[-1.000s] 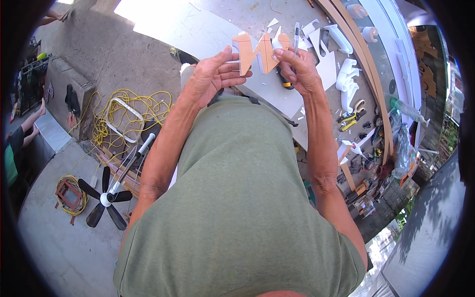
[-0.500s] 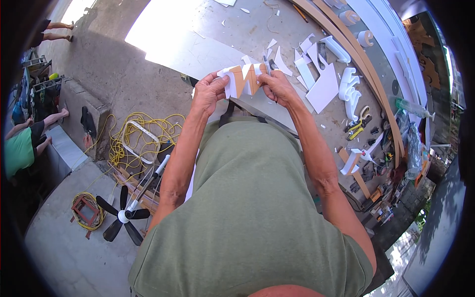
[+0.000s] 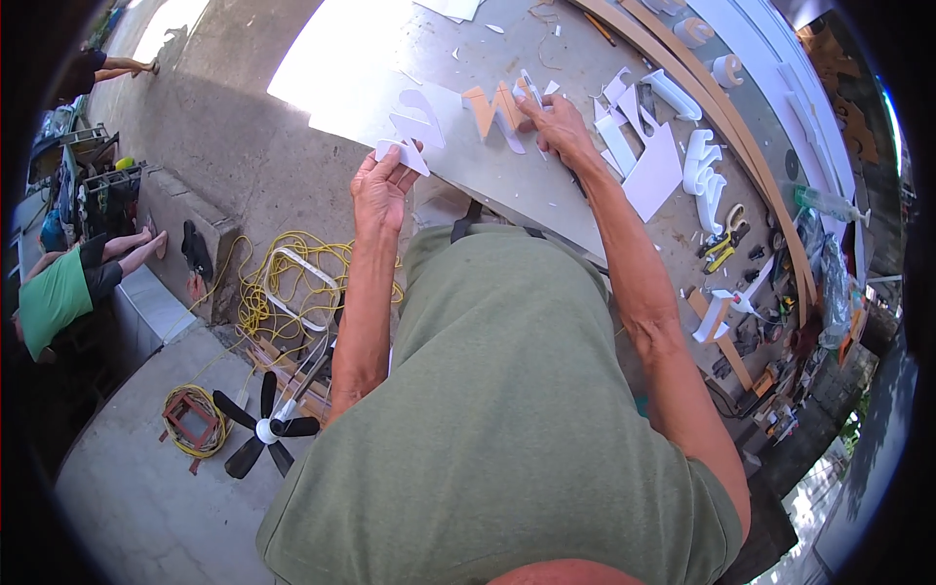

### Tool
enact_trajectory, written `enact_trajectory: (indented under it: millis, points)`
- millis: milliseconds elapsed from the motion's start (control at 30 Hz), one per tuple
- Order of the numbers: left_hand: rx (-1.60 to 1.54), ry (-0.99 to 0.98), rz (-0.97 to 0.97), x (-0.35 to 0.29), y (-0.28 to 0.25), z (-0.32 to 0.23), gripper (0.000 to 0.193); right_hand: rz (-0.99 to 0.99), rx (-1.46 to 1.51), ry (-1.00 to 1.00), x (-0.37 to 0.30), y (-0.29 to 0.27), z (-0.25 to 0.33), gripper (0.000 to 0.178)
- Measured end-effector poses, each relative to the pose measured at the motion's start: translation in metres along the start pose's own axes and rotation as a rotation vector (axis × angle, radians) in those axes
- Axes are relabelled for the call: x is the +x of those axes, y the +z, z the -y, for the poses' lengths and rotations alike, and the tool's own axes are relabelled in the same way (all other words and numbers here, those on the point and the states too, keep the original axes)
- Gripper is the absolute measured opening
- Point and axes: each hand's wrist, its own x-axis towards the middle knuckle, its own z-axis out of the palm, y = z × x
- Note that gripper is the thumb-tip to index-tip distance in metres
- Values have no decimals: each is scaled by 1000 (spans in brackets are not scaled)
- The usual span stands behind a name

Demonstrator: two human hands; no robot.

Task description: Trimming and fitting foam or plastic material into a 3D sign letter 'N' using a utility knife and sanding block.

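My left hand [image 3: 382, 187] pinches a small flat white cut-out [image 3: 403, 156] just past the table's near edge. My right hand [image 3: 558, 129] reaches over the table, closed around a slim pale pen-like tool [image 3: 529, 88], whose exact kind is unclear. Beside its fingers lies a zigzag W-shaped letter [image 3: 481, 110] with a tan face and white sides; whether the fingers touch it I cannot tell. Between both hands, a curved white cut-out [image 3: 417, 119] rests on the grey table [image 3: 458, 161].
White offcuts [image 3: 655, 175] and a curly white letter form [image 3: 700, 180] lie right of my right hand. Yellow-handled pliers [image 3: 723, 244] sit nearer me. Long tan strips [image 3: 726, 146] run along the right. Yellow cord [image 3: 283, 258] tangles on the floor at left. A person in green [image 3: 57, 297] is far left.
The W-shaped letter, held between both hands before, now lies on the table. My right hand has moved farther out. My left hand has let the letter go and holds a white cut-out.
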Motion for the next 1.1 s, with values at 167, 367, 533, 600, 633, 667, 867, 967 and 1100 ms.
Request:
enact_trajectory:
  millis: [167, 367, 533, 600, 633, 667, 867, 967, 1100]
  points:
    - [-34, -67, 67, 18, 10, -4, 26, -362, -378, -451, 3, 9, -50, 28]
    - [-44, -178, 218, 27, 32, -19, 23, -758, -431, -623, -53, -27, -81, 20]
    - [42, -343, 353, 30, 39, -24, 28, -656, -475, -349, -83, -46, -127, 18]
    - [104, -367, 413, 23, 46, -26, 31, -636, -495, -347, -97, -38, -130, 21]
    - [106, -377, 422, 25, 46, -26, 31, -652, -557, -373, -99, -33, -130, 26]
    - [167, -419, 428, 25, 46, -26, 31, -663, -559, -359, -100, -28, -129, 26]
    - [289, -483, 461, 23, 33, -25, 27, -682, -385, -374, -93, -15, -122, 20]
    - [265, -534, 432, 18, 38, -31, 32, -799, -351, -308, -74, -42, -118, 19]
    - [194, -570, 405, 8, 50, -34, 41, -909, -505, -348, -15, -98, -122, 23]
